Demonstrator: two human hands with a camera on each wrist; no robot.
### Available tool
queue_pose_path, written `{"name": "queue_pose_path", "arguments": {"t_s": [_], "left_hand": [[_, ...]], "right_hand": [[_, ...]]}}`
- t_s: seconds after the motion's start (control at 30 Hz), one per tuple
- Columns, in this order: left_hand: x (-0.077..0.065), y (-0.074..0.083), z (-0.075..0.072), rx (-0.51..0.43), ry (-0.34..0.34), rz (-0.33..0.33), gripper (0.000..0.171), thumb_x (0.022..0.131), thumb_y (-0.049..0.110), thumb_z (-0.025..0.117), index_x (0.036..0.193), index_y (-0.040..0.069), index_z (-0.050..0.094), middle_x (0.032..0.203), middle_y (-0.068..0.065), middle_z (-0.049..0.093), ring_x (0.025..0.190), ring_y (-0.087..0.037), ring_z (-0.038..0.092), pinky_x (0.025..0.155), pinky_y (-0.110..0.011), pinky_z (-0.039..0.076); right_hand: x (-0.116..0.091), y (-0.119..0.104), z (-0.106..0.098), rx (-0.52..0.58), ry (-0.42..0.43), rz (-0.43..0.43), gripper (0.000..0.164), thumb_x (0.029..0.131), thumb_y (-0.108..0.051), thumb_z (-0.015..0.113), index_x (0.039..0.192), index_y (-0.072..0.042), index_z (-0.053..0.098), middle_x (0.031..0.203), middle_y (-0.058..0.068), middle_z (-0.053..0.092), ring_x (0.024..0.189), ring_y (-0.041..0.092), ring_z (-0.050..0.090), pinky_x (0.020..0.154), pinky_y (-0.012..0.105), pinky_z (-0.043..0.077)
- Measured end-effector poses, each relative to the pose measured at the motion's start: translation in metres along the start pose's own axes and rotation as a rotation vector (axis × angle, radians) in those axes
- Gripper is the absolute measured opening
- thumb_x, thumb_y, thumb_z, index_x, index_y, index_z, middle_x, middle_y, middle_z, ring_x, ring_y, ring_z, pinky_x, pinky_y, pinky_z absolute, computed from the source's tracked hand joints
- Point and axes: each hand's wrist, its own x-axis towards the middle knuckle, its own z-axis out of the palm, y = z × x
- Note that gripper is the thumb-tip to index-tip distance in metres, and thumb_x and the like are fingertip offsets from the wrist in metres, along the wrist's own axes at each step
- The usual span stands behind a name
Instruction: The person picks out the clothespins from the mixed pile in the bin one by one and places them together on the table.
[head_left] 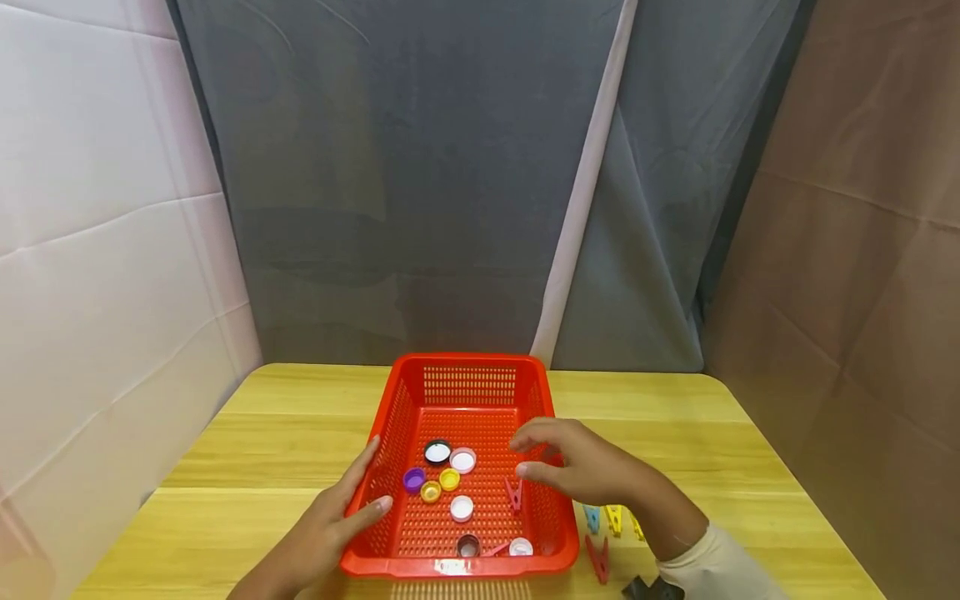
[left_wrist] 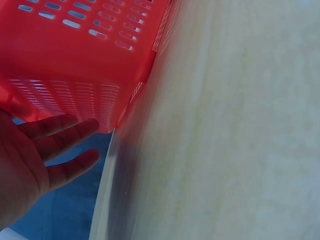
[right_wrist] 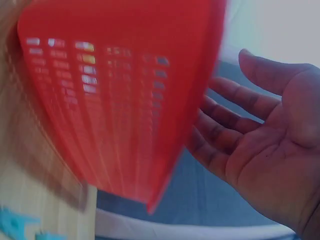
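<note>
Table: wooden table fronted by grey and pale curtains; everything sits toward its near edge, within easy reach.
Loose pegs: red peg, blue peg and yellow peg lie on the wood just right of the basket, beside the right forearm, outside the basket.
Left hand: left hand lies flat against the basket's left wall, fingers straight and relaxed, thumb by the rim; it seems to steady the basket, gripping nothing. The left wrist view shows the same straight fingers beside the red wall.
Basket: red basket sits at mid-table, its near rim by the table edge; bottle caps cluster on its perforated floor, with more caps by the near wall.
Right hand: right hand hovers over the basket's right wall, fingers loosely bent, holding nothing; a red peg inside stands just below the fingertips, apparently not pinched.
Far: curtains only.
</note>
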Motion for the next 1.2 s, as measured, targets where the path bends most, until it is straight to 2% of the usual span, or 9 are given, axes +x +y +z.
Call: {"name": "queue_pose_path", "arguments": {"t_s": [0.17, 0.3, 0.43, 0.57, 0.77, 0.9, 1.1, 1.2], "left_hand": [[0.0, 0.0, -0.001, -0.019, -0.011, 0.003, 0.089, 0.111, 0.029, 0.062, 0.178, 0.028, 0.003, 0.164, -0.043, 0.035, 0.105, -0.032, 0.079, 0.081, -0.044, 0.071], [0.0, -0.001, -0.001, -0.034, -0.021, 0.013, 0.088, 0.112, 0.028, 0.061, 0.178, 0.028, 0.002, 0.163, -0.044, 0.036, 0.105, -0.034, 0.079, 0.082, -0.044, 0.071], [0.001, -0.002, -0.002, -0.035, -0.024, 0.024, 0.088, 0.112, 0.027, 0.061, 0.178, 0.028, 0.002, 0.163, -0.044, 0.035, 0.105, -0.035, 0.079, 0.082, -0.044, 0.071], [0.002, -0.002, -0.003, -0.036, -0.028, 0.025, 0.088, 0.112, 0.027, 0.061, 0.178, 0.028, 0.002, 0.164, -0.044, 0.035, 0.106, -0.035, 0.079, 0.082, -0.044, 0.071], [0.001, -0.002, -0.004, -0.032, -0.024, 0.02, 0.089, 0.112, 0.027, 0.061, 0.178, 0.028, 0.002, 0.164, -0.044, 0.034, 0.105, -0.034, 0.08, 0.082, -0.045, 0.071], [0.001, -0.001, -0.003, -0.029, -0.022, 0.017, 0.089, 0.112, 0.027, 0.061, 0.178, 0.028, 0.002, 0.164, -0.044, 0.034, 0.104, -0.034, 0.08, 0.081, -0.044, 0.071], [0.0, 0.001, -0.002, -0.041, -0.025, 0.008, 0.089, 0.112, 0.028, 0.061, 0.178, 0.027, 0.002, 0.162, -0.045, 0.036, 0.103, -0.035, 0.08, 0.081, -0.045, 0.071], [0.0, 0.0, -0.001, -0.039, -0.025, 0.009, 0.088, 0.112, 0.028, 0.061, 0.178, 0.027, 0.002, 0.163, -0.045, 0.034, 0.103, -0.034, 0.08, 0.081, -0.044, 0.071]], "right_hand": [[0.019, -0.009, 0.014, -0.006, -0.192, 0.024, 0.027, 0.109, -0.026, 0.069, 0.133, -0.015, 0.074, 0.133, 0.002, 0.075, 0.12, 0.009, 0.068, 0.104, 0.029, 0.059], [0.029, -0.011, 0.026, -0.034, -0.304, 0.024, 0.026, 0.11, -0.025, 0.067, 0.132, -0.013, 0.075, 0.132, 0.002, 0.076, 0.122, 0.004, 0.067, 0.106, 0.028, 0.059], [0.034, -0.009, 0.033, -0.052, -0.351, -0.004, 0.02, 0.11, -0.021, 0.067, 0.122, -0.011, 0.078, 0.117, -0.005, 0.078, 0.11, -0.002, 0.066, 0.102, 0.024, 0.058], [0.038, -0.007, 0.037, -0.073, -0.387, -0.032, 0.014, 0.109, -0.018, 0.067, 0.113, -0.011, 0.079, 0.103, -0.013, 0.074, 0.1, -0.007, 0.063, 0.1, 0.021, 0.057], [0.044, -0.008, 0.04, -0.08, -0.443, -0.069, 0.012, 0.109, -0.015, 0.067, 0.108, -0.011, 0.078, 0.095, -0.017, 0.067, 0.094, -0.008, 0.06, 0.097, 0.017, 0.056], [0.049, -0.007, 0.043, -0.023, -0.501, -0.057, 0.011, 0.107, -0.011, 0.067, 0.106, -0.008, 0.077, 0.092, -0.014, 0.068, 0.087, -0.008, 0.06, 0.091, 0.015, 0.055], [0.055, -0.001, 0.047, 0.175, -0.628, 0.006, 0.012, 0.105, -0.001, 0.065, 0.105, 0.005, 0.076, 0.094, 0.006, 0.075, 0.084, -0.005, 0.062, 0.088, 0.012, 0.054], [0.057, 0.001, 0.049, 0.214, -0.668, 0.017, 0.013, 0.106, -0.001, 0.065, 0.106, 0.007, 0.075, 0.098, 0.013, 0.077, 0.085, -0.004, 0.063, 0.088, 0.011, 0.054]]}}
